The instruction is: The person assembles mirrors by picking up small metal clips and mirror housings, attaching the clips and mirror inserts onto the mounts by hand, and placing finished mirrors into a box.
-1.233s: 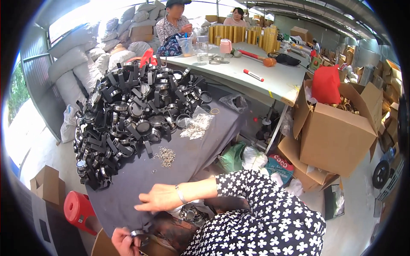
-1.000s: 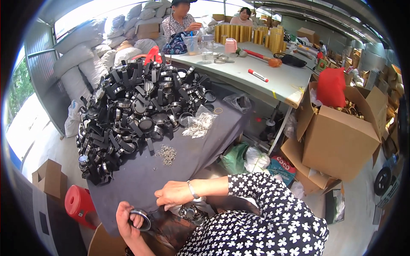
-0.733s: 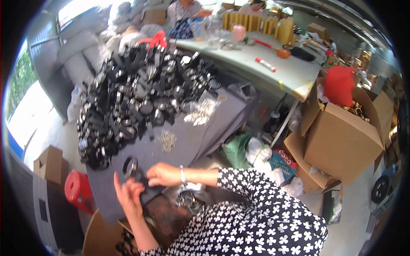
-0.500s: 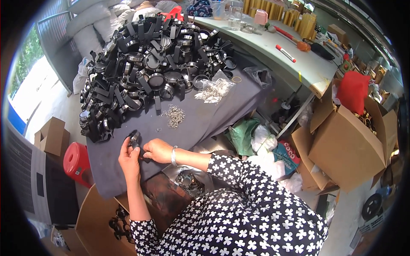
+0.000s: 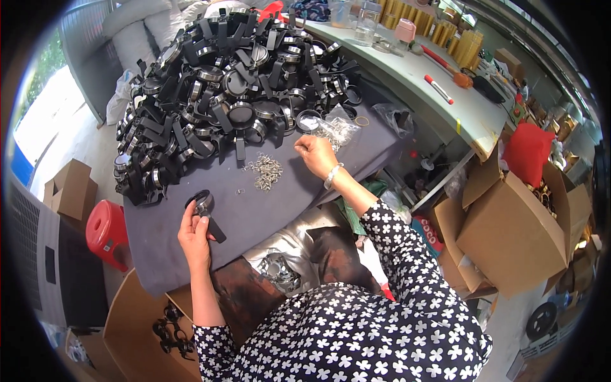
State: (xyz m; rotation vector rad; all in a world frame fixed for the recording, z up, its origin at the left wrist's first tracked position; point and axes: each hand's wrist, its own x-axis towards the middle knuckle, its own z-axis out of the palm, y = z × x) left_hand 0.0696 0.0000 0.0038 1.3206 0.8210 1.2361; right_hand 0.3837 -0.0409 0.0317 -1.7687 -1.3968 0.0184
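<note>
My left hand (image 5: 195, 237) is closed on a round black collar with a metal band and a black handle (image 5: 216, 229), held over the front of the grey-covered table (image 5: 165, 239). The handle points down and to the right. My right hand (image 5: 317, 155) hovers by a clear plastic bag of small silvery pins (image 5: 340, 129), its fingers pinched together. Whether anything sits in that pinch is too small to make out. Between my hands lies a small heap of metal clips (image 5: 266, 172), with one loose clip (image 5: 239, 191) beside it.
A big pile of similar black collars with handles (image 5: 242, 114) covers the table's far side. A pale bench (image 5: 407, 76) with a red marker (image 5: 439, 89) runs along the right. Cardboard boxes (image 5: 519, 235) stand at right, a red stool (image 5: 107, 232) at left.
My right hand has left the collar and moved right and away from me to the bag of pins. My left hand still holds the collar, whose handle now shows.
</note>
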